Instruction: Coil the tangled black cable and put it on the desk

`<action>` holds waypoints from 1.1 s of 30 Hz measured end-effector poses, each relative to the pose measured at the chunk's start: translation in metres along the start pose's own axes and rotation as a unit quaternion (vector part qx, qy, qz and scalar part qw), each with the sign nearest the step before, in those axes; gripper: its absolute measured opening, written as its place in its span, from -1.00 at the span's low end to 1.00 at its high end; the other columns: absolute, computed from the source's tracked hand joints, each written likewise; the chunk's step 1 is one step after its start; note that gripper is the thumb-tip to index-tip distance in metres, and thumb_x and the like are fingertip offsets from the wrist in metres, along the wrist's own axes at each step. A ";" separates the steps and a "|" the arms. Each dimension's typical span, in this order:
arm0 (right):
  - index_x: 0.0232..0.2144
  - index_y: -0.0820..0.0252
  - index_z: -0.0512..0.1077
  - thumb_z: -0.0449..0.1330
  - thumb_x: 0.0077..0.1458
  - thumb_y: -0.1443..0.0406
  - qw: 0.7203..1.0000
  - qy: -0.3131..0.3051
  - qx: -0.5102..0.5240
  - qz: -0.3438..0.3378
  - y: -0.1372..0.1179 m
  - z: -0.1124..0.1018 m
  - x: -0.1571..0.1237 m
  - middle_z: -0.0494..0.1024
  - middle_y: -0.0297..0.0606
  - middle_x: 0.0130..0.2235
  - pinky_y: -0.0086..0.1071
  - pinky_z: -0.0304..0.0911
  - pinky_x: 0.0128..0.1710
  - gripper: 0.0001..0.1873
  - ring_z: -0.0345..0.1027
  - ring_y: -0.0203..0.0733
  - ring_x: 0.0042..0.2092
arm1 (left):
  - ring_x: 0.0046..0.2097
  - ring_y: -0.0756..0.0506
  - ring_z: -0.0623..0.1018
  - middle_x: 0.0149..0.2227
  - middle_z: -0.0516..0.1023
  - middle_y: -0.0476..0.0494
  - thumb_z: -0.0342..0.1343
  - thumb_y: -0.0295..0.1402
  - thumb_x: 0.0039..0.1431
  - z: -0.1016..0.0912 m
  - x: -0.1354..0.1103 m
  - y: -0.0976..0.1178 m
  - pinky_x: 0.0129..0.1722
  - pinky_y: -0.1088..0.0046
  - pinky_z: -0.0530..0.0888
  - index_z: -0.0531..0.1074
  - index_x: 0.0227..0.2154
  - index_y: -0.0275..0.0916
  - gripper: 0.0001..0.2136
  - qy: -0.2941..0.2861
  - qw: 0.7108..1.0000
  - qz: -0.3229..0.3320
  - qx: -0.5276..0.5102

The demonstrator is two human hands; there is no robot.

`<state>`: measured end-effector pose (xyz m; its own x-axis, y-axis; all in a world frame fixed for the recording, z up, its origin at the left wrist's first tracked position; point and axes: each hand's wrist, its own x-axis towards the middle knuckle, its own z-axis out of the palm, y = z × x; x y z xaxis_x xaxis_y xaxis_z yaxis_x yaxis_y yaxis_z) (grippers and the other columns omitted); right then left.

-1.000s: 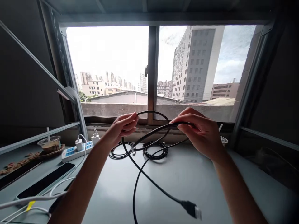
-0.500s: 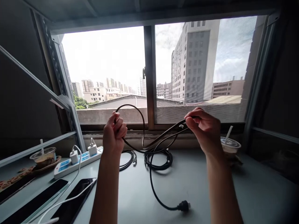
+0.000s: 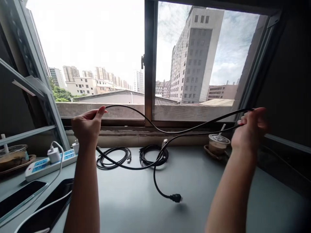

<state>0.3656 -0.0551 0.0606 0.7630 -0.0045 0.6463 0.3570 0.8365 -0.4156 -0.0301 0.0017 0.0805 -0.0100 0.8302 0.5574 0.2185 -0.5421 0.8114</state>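
A wide window with a dark metal frame (image 3: 150, 64) stands behind the workplace, and through it one sees a tall grey-and-white building (image 3: 194, 61) under a cloudy sky. Below the window there is a smooth, pale grey-blue tabletop (image 3: 136, 207).

Above this tabletop the person holds a long, thin, black cable (image 3: 179, 132), which is stretched in loose curves between the two hands. The left hand (image 3: 87, 125) is closed around the cable, with its thumb at the top, where one strand comes out. The right hand (image 3: 251, 127) is placed at about the same height, and its fingers are pressed together on the cable; two strands run to it. The hands are well apart. One cable end, with a black moulded plug (image 3: 176, 197), hangs over the table, in front of the coils.

On the table, behind the hanging part, lie two round coils: a black left coil (image 3: 114, 167) and a black right coil (image 3: 143, 157), just beside each other. Near the right hand there is a clear plastic cup with a straw (image 3: 217, 147), standing on a brown coaster (image 3: 210, 153). At the left side are a white power strip with blue sockets (image 3: 50, 164) and two dark-screened phones (image 3: 19, 198), one partly covered by the left forearm.
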 end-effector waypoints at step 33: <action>-0.54 0.10 0.38 0.33 -0.13 0.09 0.881 -0.333 -0.237 -0.238 -0.032 0.086 -0.104 0.35 -0.41 -0.51 -0.25 0.01 -0.17 -0.72 0.22 -0.20 -0.36 | -0.70 0.18 0.14 -0.66 0.26 0.01 0.17 -0.42 0.08 0.001 -0.037 0.048 -0.76 0.65 0.00 0.56 -0.37 -0.34 -0.89 -0.110 0.988 0.049 -0.101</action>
<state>0.2282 -0.0344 0.0621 0.0368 0.1625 0.9860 0.8567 0.5029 -0.1149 -0.0180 -0.0552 0.0987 0.2194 0.7688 0.6007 0.0081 -0.6171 0.7869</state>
